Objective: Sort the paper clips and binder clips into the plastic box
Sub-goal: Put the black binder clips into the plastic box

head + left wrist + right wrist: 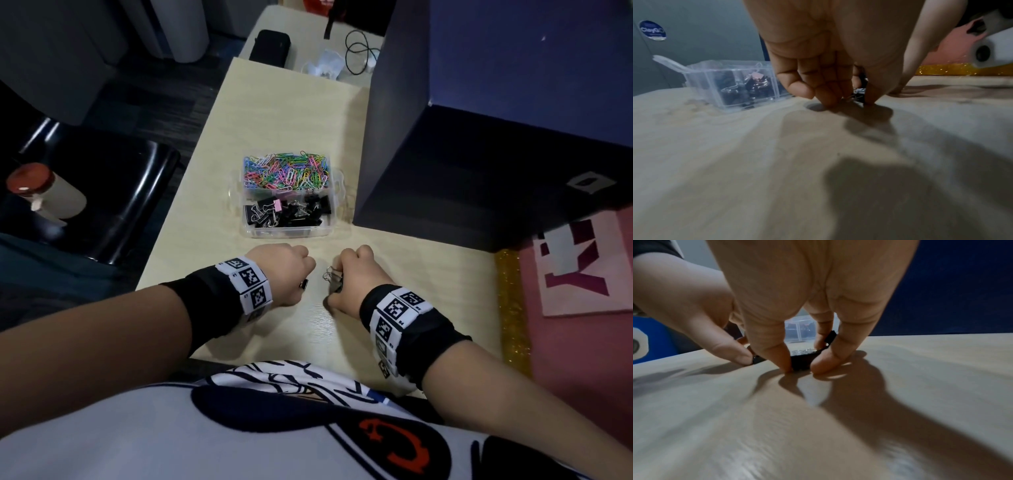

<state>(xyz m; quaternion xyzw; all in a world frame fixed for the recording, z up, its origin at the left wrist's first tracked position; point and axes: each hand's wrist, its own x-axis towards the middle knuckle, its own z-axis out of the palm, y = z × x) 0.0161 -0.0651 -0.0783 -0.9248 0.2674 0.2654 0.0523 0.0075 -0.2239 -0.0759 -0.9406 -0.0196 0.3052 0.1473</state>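
Note:
A clear plastic box (pixel 337 202) stands on the pale table (pixel 291 113). Its far compartment holds coloured paper clips (pixel 286 171) and its near compartment black binder clips (pixel 287 214). Just in front of it, both hands are down on the table with curled fingers. My left hand (pixel 303 274) pinches a small black binder clip (pixel 304 284) between fingertips (pixel 830 100) and thumb. My right hand (pixel 337 277) grips a bunch of black binder clips (pixel 332 277), which show between its fingers (pixel 781 360) as binder clips (pixel 801 361). The palms hide most of the clips.
A tall dark blue box (pixel 479 137) stands close to the plastic box's right side. A pink surface (pixel 565 359) with a gold glitter strip (pixel 512 308) lies to the right. A black case (pixel 270 46) and a cable (pixel 359 51) lie at the far end. A black chair (pixel 113 192) stands left.

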